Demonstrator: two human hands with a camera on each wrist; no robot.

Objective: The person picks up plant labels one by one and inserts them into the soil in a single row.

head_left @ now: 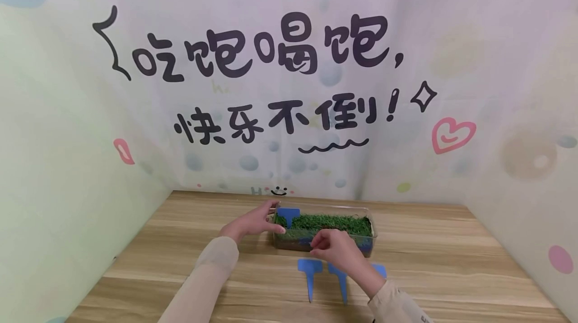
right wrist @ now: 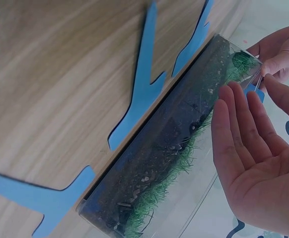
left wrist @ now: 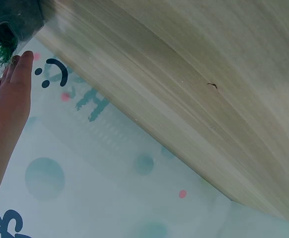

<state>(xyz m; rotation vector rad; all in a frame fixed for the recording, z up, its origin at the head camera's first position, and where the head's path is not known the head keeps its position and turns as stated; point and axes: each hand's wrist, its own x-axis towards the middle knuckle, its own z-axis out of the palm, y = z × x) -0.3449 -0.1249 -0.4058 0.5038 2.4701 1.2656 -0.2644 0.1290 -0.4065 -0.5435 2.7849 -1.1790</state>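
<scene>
A clear plastic box holds dark soil and green grass. My left hand grips its left end, thumb at the front rim and fingers toward the back. Upright in the grass beside that thumb stands a blue T-shaped plant label. My right hand hovers before the front wall, and the right wrist view shows its palm with relaxed fingers and nothing held. Below it on the table lie more blue labels, one partly covered by the right wrist.
The wood-grain table runs back to a printed wall cloth close behind the box. Side cloths border the table left and right. The loose labels lie along the box's front side, stems pointing away from it.
</scene>
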